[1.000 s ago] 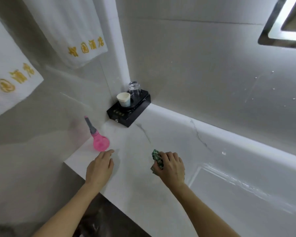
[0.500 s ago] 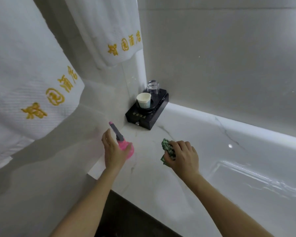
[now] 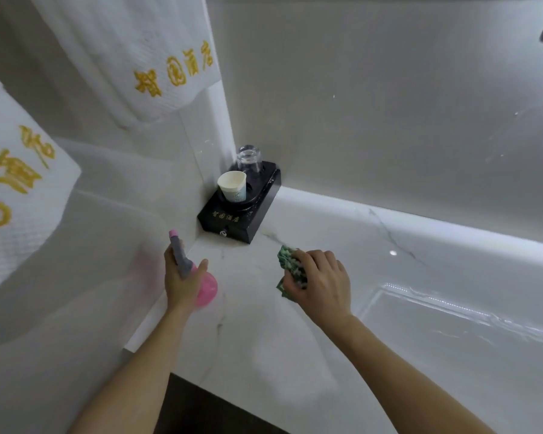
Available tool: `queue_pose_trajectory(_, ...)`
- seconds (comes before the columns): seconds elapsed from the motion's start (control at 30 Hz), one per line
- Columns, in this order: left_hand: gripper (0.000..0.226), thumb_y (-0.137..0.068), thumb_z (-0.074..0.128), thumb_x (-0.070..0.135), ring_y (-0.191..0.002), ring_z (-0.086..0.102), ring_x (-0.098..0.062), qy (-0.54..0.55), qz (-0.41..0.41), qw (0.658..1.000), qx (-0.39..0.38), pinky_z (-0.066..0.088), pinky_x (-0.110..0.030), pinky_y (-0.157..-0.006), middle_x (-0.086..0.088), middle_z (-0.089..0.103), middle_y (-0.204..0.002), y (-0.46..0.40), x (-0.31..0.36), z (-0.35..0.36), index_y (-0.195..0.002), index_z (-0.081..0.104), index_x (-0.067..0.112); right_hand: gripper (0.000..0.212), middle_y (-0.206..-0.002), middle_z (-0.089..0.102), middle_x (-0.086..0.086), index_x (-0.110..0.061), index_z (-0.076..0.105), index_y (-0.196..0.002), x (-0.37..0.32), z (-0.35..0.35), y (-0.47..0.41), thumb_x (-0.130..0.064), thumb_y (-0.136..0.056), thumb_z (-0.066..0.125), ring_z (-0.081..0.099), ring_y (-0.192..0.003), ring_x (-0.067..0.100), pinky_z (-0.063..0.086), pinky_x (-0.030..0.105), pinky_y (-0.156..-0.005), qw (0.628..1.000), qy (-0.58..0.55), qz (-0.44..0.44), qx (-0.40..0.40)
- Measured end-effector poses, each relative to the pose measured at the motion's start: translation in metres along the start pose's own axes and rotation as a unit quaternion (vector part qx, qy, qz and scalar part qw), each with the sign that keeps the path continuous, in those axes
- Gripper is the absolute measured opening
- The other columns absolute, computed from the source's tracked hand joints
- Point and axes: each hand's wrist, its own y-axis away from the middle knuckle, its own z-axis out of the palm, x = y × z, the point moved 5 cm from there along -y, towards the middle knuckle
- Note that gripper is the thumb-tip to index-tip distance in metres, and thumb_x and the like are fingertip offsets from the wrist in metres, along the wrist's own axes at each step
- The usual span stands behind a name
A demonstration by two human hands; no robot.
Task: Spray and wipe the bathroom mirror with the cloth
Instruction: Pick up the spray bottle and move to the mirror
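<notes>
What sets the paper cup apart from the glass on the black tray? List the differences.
The paper cup is opaque white with a faint printed mark; the glass is clear. The paper cup stands mouth up, while the glass looks turned upside down. The paper cup sits nearer the camera, the glass behind it toward the corner. Both rest in round hollows on the black tray, untouched by either hand.

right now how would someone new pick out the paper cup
Find the corner where the white counter meets the two walls; a black tray sits there. The paper cup stands on it, opaque white, unlike the clear glass behind it.
</notes>
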Motion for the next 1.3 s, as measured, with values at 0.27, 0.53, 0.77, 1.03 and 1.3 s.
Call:
queue_pose_trajectory(0.27,0.034,-0.086,0.060,0.011,-0.066,0.051,-0.004,-0.037,0.086,0.995,-0.037,0.037,-0.026,-0.065,-0.004,0.053,-0.096,0.012,0.043,0.026,-0.118,0.048,0.009,0.032,-0.076,0.063,0.004,-0.010,0.071,-0.090,0.017,-0.016,-0.008,-0.035,-0.079,0.055,0.056,-0.063,0.025,0.046,0.031,-0.052,1.000,0.004,0.016,0.019)
queue_pose_trajectory(0.53,0.033,-0.071,0.049,0.004,-0.062,0.047,-0.002,0.081,0.182,0.974,-0.110,0.039,-0.008,-0.060,0.002,0.051,-0.073,0.055,0.163,0.076,-0.095,0.052,0.027,0.030,-0.075,0.063,0.004,-0.010,0.072,-0.089,0.060,-0.074,-0.032,-0.032,-0.077,0.056,0.057,-0.063,0.025,0.047,0.031,-0.051,0.997,0.021,0.027,0.073)
queue_pose_trajectory(0.77,0.040,-0.068,0.045,0.005,-0.051,0.040,-0.010,0.073,0.310,0.936,-0.149,0.037,-0.023,-0.049,-0.002,0.050,-0.067,0.104,0.290,0.134,-0.106,0.055,0.013,0.026,-0.074,0.062,0.004,-0.011,0.071,-0.087,0.123,-0.169,-0.067,-0.030,-0.074,0.058,0.056,-0.063,0.024,0.045,0.030,-0.054,0.989,0.060,0.030,0.134)
queue_pose_trajectory(1.03,0.016,-0.077,0.046,-0.012,-0.037,0.035,-0.005,0.113,0.396,0.900,-0.140,0.026,-0.008,-0.039,0.003,0.039,-0.054,0.172,0.443,0.182,-0.086,0.054,-0.002,0.030,-0.080,0.063,0.005,-0.012,0.071,-0.094,0.210,-0.305,-0.121,-0.032,-0.076,0.059,0.058,-0.068,0.025,0.049,0.032,-0.054,0.972,0.114,-0.007,0.205)
queue_pose_trajectory(1.3,0.026,-0.075,0.054,-0.002,-0.048,0.039,-0.010,0.155,0.419,0.891,-0.085,0.042,-0.029,-0.055,-0.018,0.061,-0.077,0.206,0.576,0.194,-0.098,0.056,0.009,0.027,-0.079,0.063,0.010,-0.006,0.070,-0.093,0.266,-0.425,-0.209,-0.027,-0.080,0.059,0.056,-0.068,0.028,0.045,0.034,-0.061,0.936,0.177,-0.117,0.280)
